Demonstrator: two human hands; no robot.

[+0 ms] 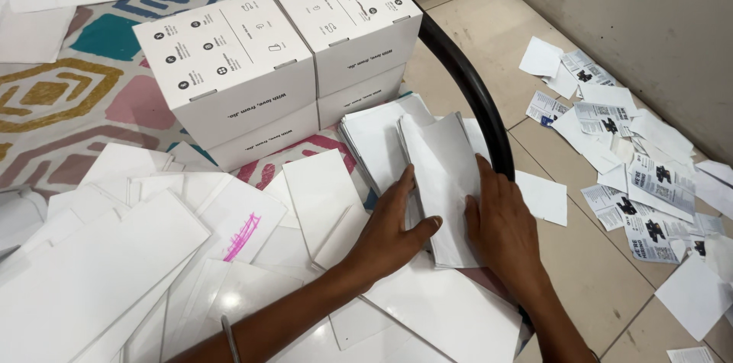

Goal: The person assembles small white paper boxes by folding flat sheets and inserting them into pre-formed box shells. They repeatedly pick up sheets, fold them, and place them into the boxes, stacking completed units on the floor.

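Our left hand (393, 229) and right hand (500, 225) are both on a small stack of folded white paper (443, 180), near the edge of the surface. Left hand presses the stack's left edge, fingers flat on top, thumb along the bottom. Right hand lies palm down on the stack's right edge, fingers straight. Neither hand is clenched; both lie flat and steady the stack, no pinch visible.

The stack overlaps a wider pile of white sheets (378, 138) just behind it. Behind that, four white boxes (275, 65) are stacked two by two on a patterned cloth (69, 96). Loose white sheets (99, 256) cover the cloth to our left; one has a pink scribble (243, 235). A black curved rim (473, 96) runs along the surface edge, just right of the stack.

On the tiled floor (473, 27) to the right, printed leaflets (649, 187) and blank slips lie scattered, well apart from our hands.
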